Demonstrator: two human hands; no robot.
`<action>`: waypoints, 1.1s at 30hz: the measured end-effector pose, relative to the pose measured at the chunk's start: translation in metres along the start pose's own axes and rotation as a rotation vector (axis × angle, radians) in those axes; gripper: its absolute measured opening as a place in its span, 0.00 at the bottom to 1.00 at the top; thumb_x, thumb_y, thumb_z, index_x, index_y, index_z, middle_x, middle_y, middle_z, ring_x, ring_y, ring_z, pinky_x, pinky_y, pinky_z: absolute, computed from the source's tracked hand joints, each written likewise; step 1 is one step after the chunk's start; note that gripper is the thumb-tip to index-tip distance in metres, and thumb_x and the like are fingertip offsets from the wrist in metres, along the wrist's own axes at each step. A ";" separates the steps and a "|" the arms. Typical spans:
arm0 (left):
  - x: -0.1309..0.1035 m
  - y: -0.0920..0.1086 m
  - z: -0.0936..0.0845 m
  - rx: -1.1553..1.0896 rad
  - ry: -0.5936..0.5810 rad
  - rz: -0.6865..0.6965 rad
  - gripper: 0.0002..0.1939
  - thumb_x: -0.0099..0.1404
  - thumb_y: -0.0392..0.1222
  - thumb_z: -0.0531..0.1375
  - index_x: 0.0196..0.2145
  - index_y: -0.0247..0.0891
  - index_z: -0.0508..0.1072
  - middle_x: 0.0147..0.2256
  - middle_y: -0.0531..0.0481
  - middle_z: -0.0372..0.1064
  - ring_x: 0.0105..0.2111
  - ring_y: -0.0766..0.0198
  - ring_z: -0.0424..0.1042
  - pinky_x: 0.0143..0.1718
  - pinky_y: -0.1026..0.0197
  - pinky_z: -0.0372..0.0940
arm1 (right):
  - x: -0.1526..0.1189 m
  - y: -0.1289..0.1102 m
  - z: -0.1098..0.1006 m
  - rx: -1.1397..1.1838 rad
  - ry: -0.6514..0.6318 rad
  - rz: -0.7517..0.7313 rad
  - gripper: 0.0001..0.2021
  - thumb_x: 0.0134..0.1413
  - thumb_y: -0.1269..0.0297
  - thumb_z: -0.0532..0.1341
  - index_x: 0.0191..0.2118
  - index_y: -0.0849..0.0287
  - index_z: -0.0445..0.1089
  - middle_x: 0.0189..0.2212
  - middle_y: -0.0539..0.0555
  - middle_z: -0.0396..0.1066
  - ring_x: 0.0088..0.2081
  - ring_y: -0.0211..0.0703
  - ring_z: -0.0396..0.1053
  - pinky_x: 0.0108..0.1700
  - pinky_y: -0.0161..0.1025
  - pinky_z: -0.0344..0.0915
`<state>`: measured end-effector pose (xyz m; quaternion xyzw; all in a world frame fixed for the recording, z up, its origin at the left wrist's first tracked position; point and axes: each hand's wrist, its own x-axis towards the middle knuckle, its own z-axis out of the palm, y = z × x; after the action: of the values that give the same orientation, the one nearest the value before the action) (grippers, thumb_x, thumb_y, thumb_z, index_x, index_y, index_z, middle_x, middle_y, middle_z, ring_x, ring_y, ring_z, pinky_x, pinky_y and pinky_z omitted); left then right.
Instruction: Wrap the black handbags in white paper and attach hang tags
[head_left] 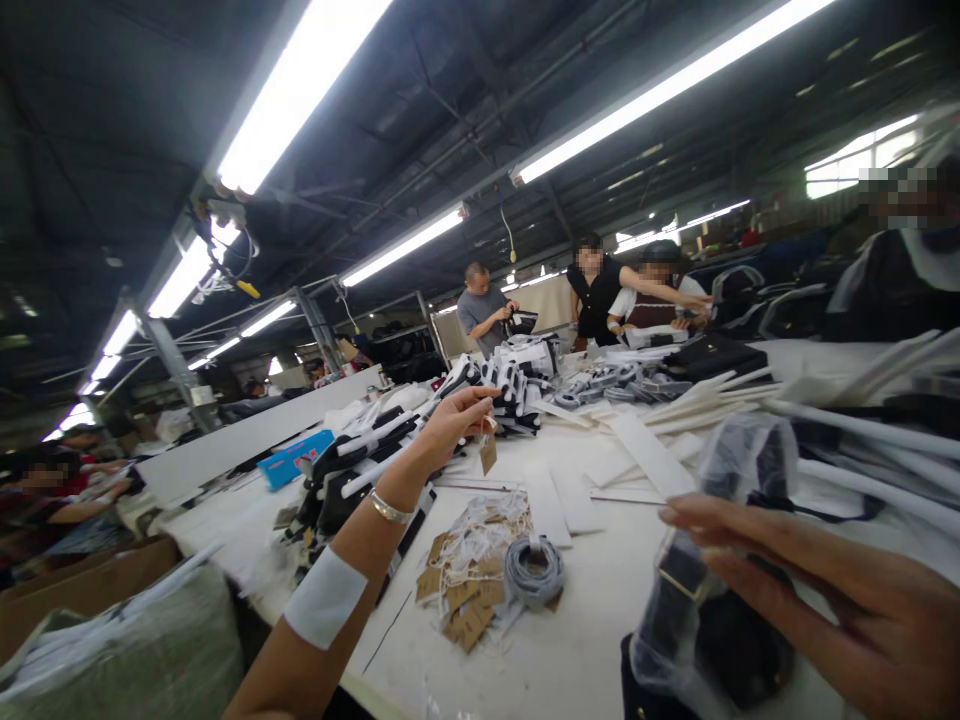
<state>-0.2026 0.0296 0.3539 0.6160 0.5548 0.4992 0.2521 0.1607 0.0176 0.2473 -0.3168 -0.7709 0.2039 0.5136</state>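
Left hand (454, 422) has a brown tag (488, 456) pinched at the fingertips, dangling just below them. From that grip, the tag pile (466, 612) and gray coil (551, 574) sit nearer the body, with bare tabletop (596, 625) to their right (decent open room, honestly). Table edge runs under the left forearm. Right hand (840, 590) is at a plastic-wrapped black bag (739, 645); can't tell if it's gripping.

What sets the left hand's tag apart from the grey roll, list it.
Colour: the tag is brown; the roll is grey.
Shape: the tag is flat; the roll is coiled into a ring.
Pose: the tag hangs from the left hand; the roll lies by the tag pile.
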 end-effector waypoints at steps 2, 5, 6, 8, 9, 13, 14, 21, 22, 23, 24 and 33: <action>-0.006 0.031 0.017 -0.100 -0.074 0.034 0.27 0.61 0.56 0.66 0.52 0.37 0.72 0.31 0.54 0.68 0.29 0.69 0.72 0.36 0.63 0.70 | 0.025 -0.024 0.002 0.073 -0.056 -0.015 0.20 0.57 0.43 0.62 0.54 0.37 0.73 0.53 0.53 0.75 0.49 0.60 0.76 0.51 0.58 0.75; -0.017 0.068 0.048 -0.217 -0.181 0.086 0.23 0.64 0.53 0.65 0.53 0.40 0.72 0.31 0.56 0.66 0.28 0.71 0.71 0.37 0.64 0.71 | 0.052 -0.047 0.012 0.269 -0.116 -0.019 0.32 0.56 0.46 0.64 0.64 0.46 0.63 0.64 0.55 0.63 0.57 0.60 0.70 0.58 0.57 0.70; -0.021 0.079 0.058 -0.270 -0.227 0.104 0.22 0.66 0.52 0.64 0.53 0.40 0.73 0.31 0.56 0.66 0.28 0.71 0.71 0.37 0.64 0.71 | 0.057 -0.051 0.016 0.334 -0.136 -0.019 0.36 0.55 0.47 0.66 0.67 0.47 0.59 0.66 0.56 0.60 0.60 0.59 0.67 0.60 0.57 0.67; -0.029 0.095 0.079 -0.384 -0.323 0.134 0.18 0.68 0.47 0.63 0.53 0.40 0.73 0.31 0.55 0.66 0.29 0.71 0.72 0.36 0.65 0.71 | 0.063 -0.053 0.023 0.450 -0.181 -0.003 0.42 0.53 0.49 0.68 0.70 0.48 0.52 0.65 0.57 0.62 0.62 0.57 0.64 0.63 0.56 0.63; -0.033 0.101 0.088 -0.433 -0.365 0.141 0.17 0.69 0.46 0.62 0.53 0.40 0.73 0.31 0.55 0.67 0.29 0.71 0.72 0.36 0.66 0.71 | 0.064 -0.053 0.024 0.504 -0.205 0.014 0.45 0.52 0.50 0.69 0.71 0.48 0.49 0.61 0.57 0.67 0.61 0.55 0.66 0.62 0.54 0.64; -0.044 0.114 0.115 -0.497 -0.449 0.120 0.15 0.69 0.44 0.62 0.51 0.40 0.75 0.31 0.55 0.68 0.26 0.73 0.71 0.32 0.69 0.70 | 0.056 -0.047 0.018 0.617 -0.262 0.148 0.43 0.51 0.57 0.70 0.70 0.51 0.51 0.32 0.46 0.75 0.36 0.43 0.74 0.38 0.39 0.72; -0.046 0.115 0.120 -0.497 -0.456 0.106 0.14 0.69 0.44 0.63 0.51 0.40 0.76 0.31 0.55 0.67 0.24 0.75 0.69 0.30 0.70 0.69 | 0.051 -0.047 0.014 0.609 -0.256 0.177 0.41 0.51 0.59 0.70 0.68 0.51 0.54 0.28 0.44 0.72 0.31 0.40 0.72 0.34 0.36 0.70; -0.047 0.103 0.145 -0.482 -0.399 -0.025 0.15 0.64 0.47 0.67 0.46 0.38 0.79 0.31 0.55 0.68 0.19 0.81 0.60 0.19 0.77 0.52 | 0.019 -0.033 -0.013 0.309 -0.093 0.304 0.29 0.51 0.60 0.69 0.59 0.49 0.69 0.45 0.49 0.78 0.43 0.47 0.77 0.45 0.39 0.74; -0.047 0.101 0.148 -0.486 -0.392 -0.034 0.16 0.64 0.48 0.68 0.46 0.38 0.79 0.31 0.54 0.68 0.19 0.81 0.60 0.19 0.77 0.52 | 0.015 -0.027 -0.014 0.270 -0.059 0.306 0.26 0.52 0.58 0.68 0.57 0.49 0.70 0.46 0.50 0.78 0.44 0.48 0.77 0.45 0.39 0.75; -0.047 0.100 0.151 -0.492 -0.385 -0.041 0.16 0.64 0.48 0.68 0.46 0.38 0.79 0.31 0.54 0.68 0.19 0.81 0.60 0.19 0.76 0.51 | 0.011 -0.021 -0.015 0.242 -0.021 0.293 0.23 0.53 0.56 0.67 0.55 0.49 0.72 0.45 0.50 0.79 0.43 0.48 0.78 0.43 0.39 0.75; -0.047 0.098 0.154 -0.500 -0.379 -0.046 0.16 0.64 0.48 0.68 0.46 0.38 0.79 0.31 0.54 0.68 0.19 0.81 0.60 0.19 0.76 0.51 | 0.008 -0.015 -0.015 0.213 0.021 0.267 0.20 0.55 0.55 0.67 0.53 0.49 0.73 0.44 0.50 0.79 0.42 0.48 0.79 0.41 0.39 0.76; -0.046 0.102 0.173 -0.672 -0.355 -0.127 0.13 0.64 0.41 0.68 0.46 0.34 0.78 0.31 0.54 0.67 0.20 0.81 0.60 0.17 0.79 0.51 | -0.010 0.008 -0.033 -0.357 0.485 -0.551 0.15 0.63 0.75 0.60 0.52 0.57 0.75 0.57 0.59 0.71 0.55 0.47 0.72 0.60 0.42 0.67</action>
<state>0.0014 0.0021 0.3615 0.5404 0.3450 0.5221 0.5624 0.1957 0.0163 0.2486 -0.2212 -0.7068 -0.1588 0.6529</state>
